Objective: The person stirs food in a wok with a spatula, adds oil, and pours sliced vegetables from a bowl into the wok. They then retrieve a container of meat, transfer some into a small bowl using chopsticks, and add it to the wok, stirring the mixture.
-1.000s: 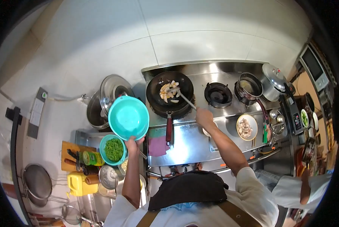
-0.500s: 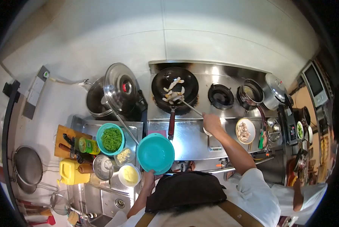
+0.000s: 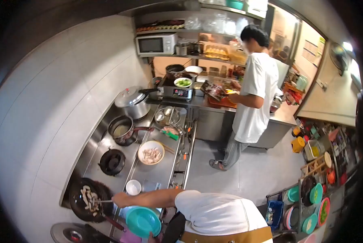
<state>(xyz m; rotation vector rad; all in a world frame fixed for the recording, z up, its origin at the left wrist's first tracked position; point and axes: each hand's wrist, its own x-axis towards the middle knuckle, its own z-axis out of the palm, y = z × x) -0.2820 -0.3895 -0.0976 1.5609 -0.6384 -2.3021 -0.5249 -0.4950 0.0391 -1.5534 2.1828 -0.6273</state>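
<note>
My right hand [image 3: 119,199] is closed around the handle of a metal spatula [image 3: 104,201]. The spatula's head is down among pale, elongated food pieces [image 3: 88,197] in a black wok [image 3: 76,205]. The wok sits on the stove with its dark red handle [image 3: 116,223] pointing toward me. At the lower edge of the view, my left hand [image 3: 152,238] grips the rim of a teal bowl [image 3: 143,222], with nothing visible inside it. Only part of that hand shows. A small white bowl [image 3: 133,187] stands on the counter near my right forearm.
A bowl of pale meat pieces [image 3: 151,155], an unused burner [image 3: 112,162], a saucepan [image 3: 121,128] and a lidded pot [image 3: 132,103] line the stove. Another person [image 3: 255,89] stands at the far counter. A glass lid [image 3: 68,234] lies near the wok. Shelves of bowls [image 3: 317,193] are at right.
My view has swung to the right, bringing the other person and far counter into sight. The spatula stays in the wok, and my left hand still grips the teal bowl.
</note>
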